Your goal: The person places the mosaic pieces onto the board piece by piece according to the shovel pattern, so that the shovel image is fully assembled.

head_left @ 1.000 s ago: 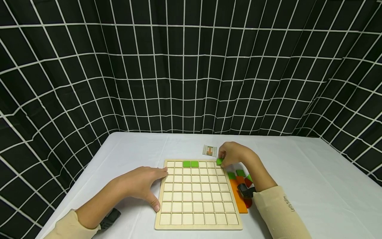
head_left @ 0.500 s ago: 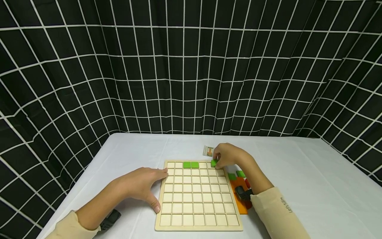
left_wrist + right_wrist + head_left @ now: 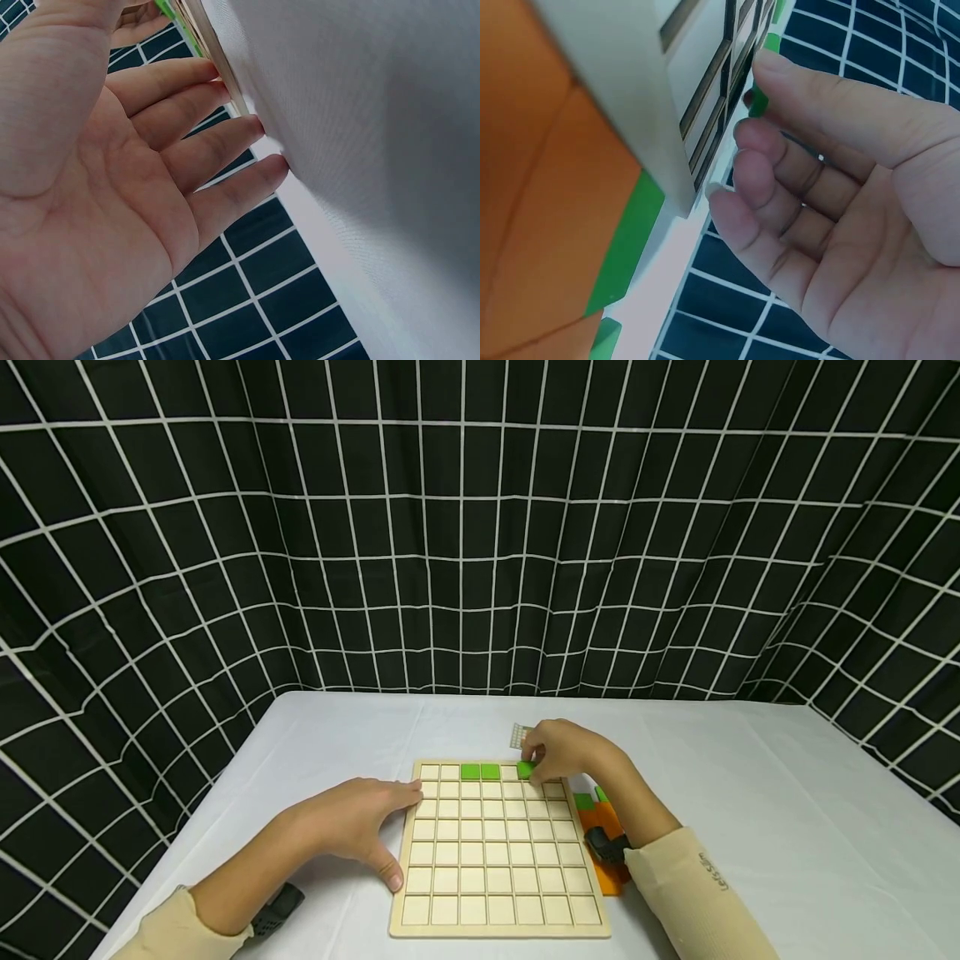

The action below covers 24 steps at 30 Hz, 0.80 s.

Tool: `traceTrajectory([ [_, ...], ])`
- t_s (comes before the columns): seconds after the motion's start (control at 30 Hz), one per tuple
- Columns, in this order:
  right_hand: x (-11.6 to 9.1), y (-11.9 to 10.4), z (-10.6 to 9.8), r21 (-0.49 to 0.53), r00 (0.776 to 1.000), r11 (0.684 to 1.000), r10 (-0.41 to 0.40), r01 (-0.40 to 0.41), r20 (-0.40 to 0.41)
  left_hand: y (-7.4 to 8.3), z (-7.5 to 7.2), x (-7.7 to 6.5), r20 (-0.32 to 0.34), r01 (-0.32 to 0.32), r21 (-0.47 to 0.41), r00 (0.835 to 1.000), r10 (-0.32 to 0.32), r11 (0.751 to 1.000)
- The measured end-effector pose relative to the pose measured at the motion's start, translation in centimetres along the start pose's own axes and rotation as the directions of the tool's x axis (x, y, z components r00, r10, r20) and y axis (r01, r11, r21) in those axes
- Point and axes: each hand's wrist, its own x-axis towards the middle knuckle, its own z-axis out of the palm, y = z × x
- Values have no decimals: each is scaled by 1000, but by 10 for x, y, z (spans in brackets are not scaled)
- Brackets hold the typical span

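Green tile (image 3: pixel 524 770) farther left along board (image 3: pixel 472 832); within right grip (image 3: pixel 567 750)

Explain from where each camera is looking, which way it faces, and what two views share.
Head: worn on the head, facing forward and down at the wooden board; left hand, right hand and both sleeves show.
Left wrist: worn there, facing the left palm and fingers at the board's edge; part of the right hand shows.
Right wrist: worn there, facing the right hand, which holds a green tile.
Both wrist views show the board's edge and gridded curtain.
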Motion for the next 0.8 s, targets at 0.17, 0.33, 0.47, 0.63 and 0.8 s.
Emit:
traceTrajectory([
  [0.17, 2, 0, 1, 11, 1000, 1000, -24, 24, 5, 0, 0, 0, -2, -2, 0, 1000, 2, 1000],
  [0.33, 3, -1, 3, 12, 999, 999, -31, 31, 5, -1, 1, 0, -2, 0, -4, 1000, 0, 1000],
  [0.47, 4, -2, 3, 2, 1000, 1000, -25, 25, 5, -1, 1, 0, -1, 5, -5, 1000, -5, 1000],
  [0.63, 5, -5, 4, 20, 999, 999, -45, 45, 14, 0, 0, 0, -4, 11, -9, 1000, -11, 1000],
  [0.8, 5, -8, 4, 33, 997, 997, -68, 68, 19, 0, -1, 0, 4, 18, -8, 1000, -18, 1000],
])
